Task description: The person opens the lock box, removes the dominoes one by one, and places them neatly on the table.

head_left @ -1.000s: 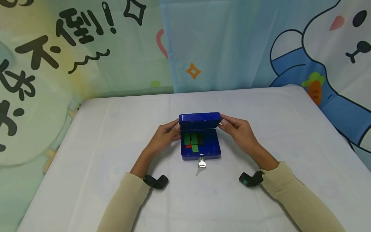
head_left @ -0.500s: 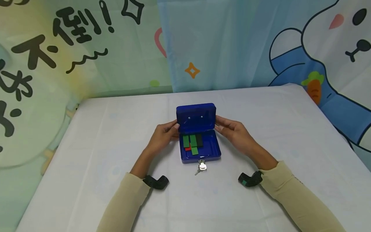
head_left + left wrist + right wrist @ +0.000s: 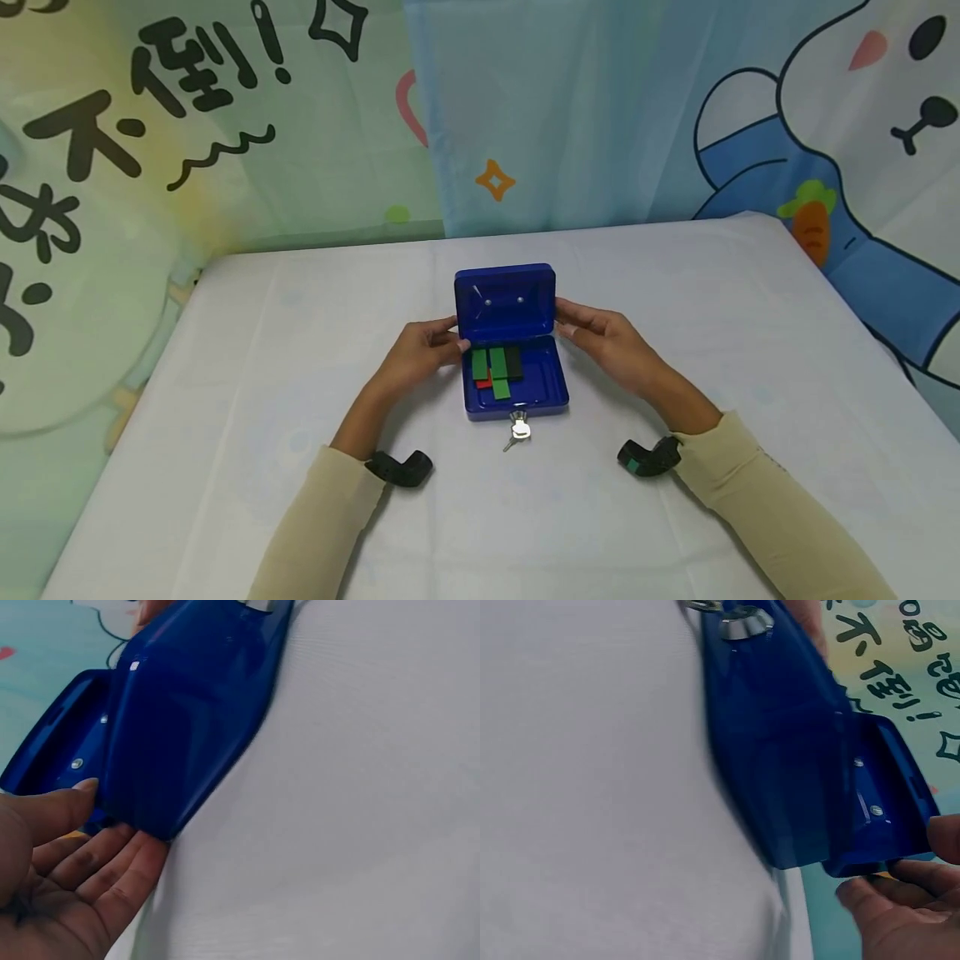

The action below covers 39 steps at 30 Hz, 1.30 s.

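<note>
A small blue cash box (image 3: pixel 542 385) stands on the white cloth with its lid (image 3: pixel 506 312) raised. Inside, at the left, lie several green blocks (image 3: pixel 498 363), a dark block (image 3: pixel 513 363) and a bit of red (image 3: pixel 483 379). Keys (image 3: pixel 519 431) hang from the front lock. My left hand (image 3: pixel 420 354) holds the left rear corner, thumb at the rim; the left wrist view shows its fingers (image 3: pixel 131 881) against the side wall. On the other side, my right hand (image 3: pixel 615 346) grips the lid's edge between thumb (image 3: pixel 946 836) and fingers, which are partly hidden behind it.
The white-covered table (image 3: pixel 300 517) reaches back to a printed curtain (image 3: pixel 570 108) with cartoon figures and writing. A black wrist camera (image 3: pixel 402 469) sits on the left wrist, another camera (image 3: pixel 648 458) on the right.
The lid has swung up and back from partly raised, showing its inner face and more of the blocks. My left thumb has slid down from the lid to the box rim.
</note>
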Tool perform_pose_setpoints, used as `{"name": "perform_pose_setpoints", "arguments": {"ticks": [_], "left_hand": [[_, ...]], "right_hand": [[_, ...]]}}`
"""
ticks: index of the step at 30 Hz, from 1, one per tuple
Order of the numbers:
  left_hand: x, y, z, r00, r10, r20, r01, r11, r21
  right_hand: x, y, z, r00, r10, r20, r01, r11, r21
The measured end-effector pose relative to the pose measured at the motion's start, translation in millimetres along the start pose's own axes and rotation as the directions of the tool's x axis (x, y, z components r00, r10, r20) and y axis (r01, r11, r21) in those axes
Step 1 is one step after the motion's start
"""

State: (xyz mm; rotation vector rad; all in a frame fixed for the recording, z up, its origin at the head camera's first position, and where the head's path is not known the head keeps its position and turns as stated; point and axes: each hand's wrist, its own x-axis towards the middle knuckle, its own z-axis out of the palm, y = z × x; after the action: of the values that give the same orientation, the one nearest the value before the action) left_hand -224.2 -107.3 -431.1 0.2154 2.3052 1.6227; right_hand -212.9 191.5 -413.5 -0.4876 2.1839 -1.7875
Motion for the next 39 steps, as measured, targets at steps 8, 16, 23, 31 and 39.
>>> {"name": "perform_pose_setpoints", "arguments": {"ticks": [8, 16, 23, 31, 39], "left_hand": [[-2.7, -0.9, -6.2, 0.997, -0.056, 0.053, 0.064, 0.985, -0.161], [-2.4, -2.1, -7.1, 0.997, -0.069, 0.024, 0.072, 0.978, -0.194], [-1.5, -0.7, -6.9, 0.994, -0.106, -0.029, 0.098, 0.972, -0.216], [-3.5, -0.5, -6.1, 0.992, -0.110, -0.060, 0.094, 0.969, -0.228], [-4.7, -4.2, -1.4, 0.989, -0.104, -0.102, 0.078, 0.969, -0.233]], "right_hand": [[-2, -11, -6, 0.992, 0.002, -0.130, 0.006, 0.998, 0.059], [-4, -24, -3, 0.988, 0.027, -0.150, -0.021, 0.999, 0.044], [-5, -30, 3, 0.985, 0.067, -0.161, -0.065, 0.998, 0.017], [-6, -31, 13, 0.975, 0.183, 0.128, -0.191, 0.980, 0.057], [-5, -35, 25, 0.955, 0.206, 0.212, -0.219, 0.975, 0.043]]}}
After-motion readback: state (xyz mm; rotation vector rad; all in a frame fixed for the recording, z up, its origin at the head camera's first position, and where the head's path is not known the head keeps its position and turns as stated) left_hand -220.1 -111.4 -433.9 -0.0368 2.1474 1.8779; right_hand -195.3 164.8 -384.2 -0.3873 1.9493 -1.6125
